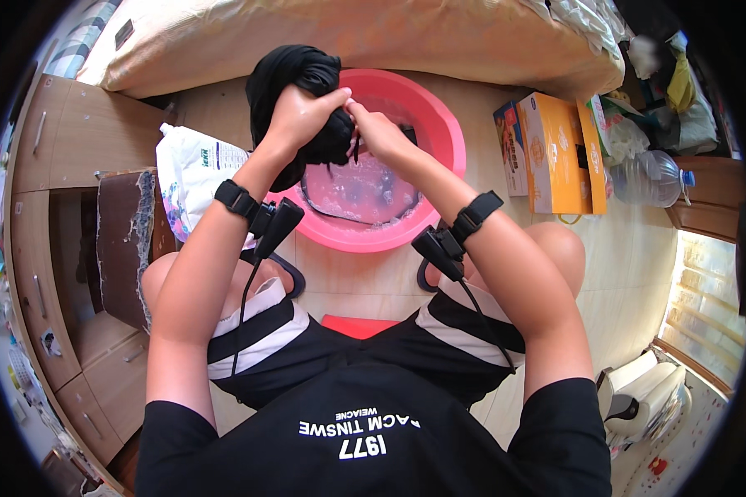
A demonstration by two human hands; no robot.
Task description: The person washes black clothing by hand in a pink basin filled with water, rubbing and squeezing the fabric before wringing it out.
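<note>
A bunched black cloth (286, 74) is up in the air over the left side of a pink basin (452, 149). My left hand (301, 118) is closed round the cloth, thumb pointing right. Against the cloth's right side, my right hand (379, 132) has its fingers closed on an edge of it, partly hidden; the two hands almost meet. Thin dark ends dangle beneath. Sudsy water (365, 186) with bubbles lies in the basin, and something dark shows behind my right hand.
A white pouch (192, 170) stands left of the basin, beside wooden cabinets (91, 132). To the right are an orange carton (559, 153) and a large clear plastic bottle (648, 178). A bed with a pale cover (373, 37) runs along the far side.
</note>
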